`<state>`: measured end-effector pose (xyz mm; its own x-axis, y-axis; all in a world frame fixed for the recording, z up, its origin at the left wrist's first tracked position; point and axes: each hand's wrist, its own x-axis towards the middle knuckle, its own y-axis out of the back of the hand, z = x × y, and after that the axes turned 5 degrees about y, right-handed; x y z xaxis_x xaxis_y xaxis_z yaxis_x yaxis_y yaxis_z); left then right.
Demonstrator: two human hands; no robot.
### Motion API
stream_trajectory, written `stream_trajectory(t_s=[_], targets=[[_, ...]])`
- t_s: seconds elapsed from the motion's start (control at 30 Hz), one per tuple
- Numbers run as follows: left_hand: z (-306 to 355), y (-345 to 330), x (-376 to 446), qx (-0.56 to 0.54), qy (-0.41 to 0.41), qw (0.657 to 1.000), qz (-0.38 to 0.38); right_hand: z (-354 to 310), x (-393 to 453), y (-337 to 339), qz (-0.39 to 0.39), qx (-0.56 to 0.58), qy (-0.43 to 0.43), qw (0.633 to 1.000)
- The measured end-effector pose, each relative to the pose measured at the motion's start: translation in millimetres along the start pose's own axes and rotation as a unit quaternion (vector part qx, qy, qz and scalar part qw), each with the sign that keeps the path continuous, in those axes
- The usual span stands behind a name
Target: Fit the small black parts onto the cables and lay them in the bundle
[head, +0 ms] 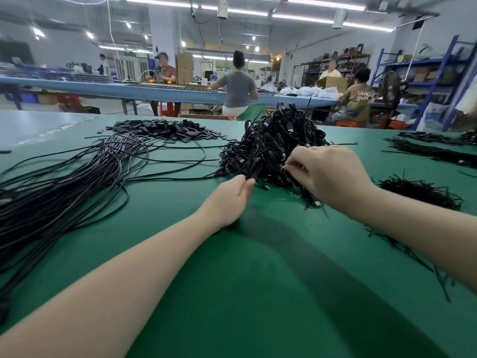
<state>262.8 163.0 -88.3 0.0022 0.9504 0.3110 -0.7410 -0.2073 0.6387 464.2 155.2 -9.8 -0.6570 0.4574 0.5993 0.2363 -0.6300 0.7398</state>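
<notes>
Cables are met first at the near left, where a long bundle (59, 192) of straight black leads is spread across the green surface (258, 280). Both hands are seen just beyond mid-surface. A dark cable end (254, 167) is pinched between thumb and fingertips of the left hand (233, 196), at the near edge of a tangled cable heap (273, 148). The right hand (327, 174) is held just to the right of it, fingers curled, with something thin pinched at the fingertips over the same heap; what exactly is pinched cannot be told. To the right of that hand, a smaller clump of short black strands (418, 191) is laid on the surface, with loose strands nearer along the right edge. Farther back on the left, small black parts (170, 131) are piled flat behind the bundle. At the far right, further strand bundles (433, 148) are laid out. Beyond, seated workers (238, 83) are seen at a long blue bench (103, 87).
</notes>
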Motion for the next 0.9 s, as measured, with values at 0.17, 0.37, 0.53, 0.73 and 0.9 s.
stream_trajectory(t_s=[0.17, 0.37, 0.53, 0.73, 0.9], targets=[[2.4, -1.2, -1.3, 0.006, 0.006, 0.999, -0.034, -21.7, 8.8, -18.5, 0.046, 0.058, 0.023, 0.997], [2.6, -8.3, 4.4, 0.118, -0.003, 0.992, -0.051, -39.9, 12.7, -23.8, 0.071, 0.09, 0.037, 0.993], [1.1, -13.7, 4.9, 0.155, -0.027, 0.986, -0.047, -41.6, 12.5, -20.9, 0.064, 0.11, 0.036, 0.991], [3.1, -9.9, 5.5, 0.094, -0.01, 0.994, -0.052, -36.6, 8.6, -19.1, 0.057, 0.134, 0.024, 0.989], [3.4, -10.1, 6.3, 0.091, -0.007, 0.994, -0.058, -43.6, 4.4, -23.7, 0.066, 0.218, -0.014, 0.974]])
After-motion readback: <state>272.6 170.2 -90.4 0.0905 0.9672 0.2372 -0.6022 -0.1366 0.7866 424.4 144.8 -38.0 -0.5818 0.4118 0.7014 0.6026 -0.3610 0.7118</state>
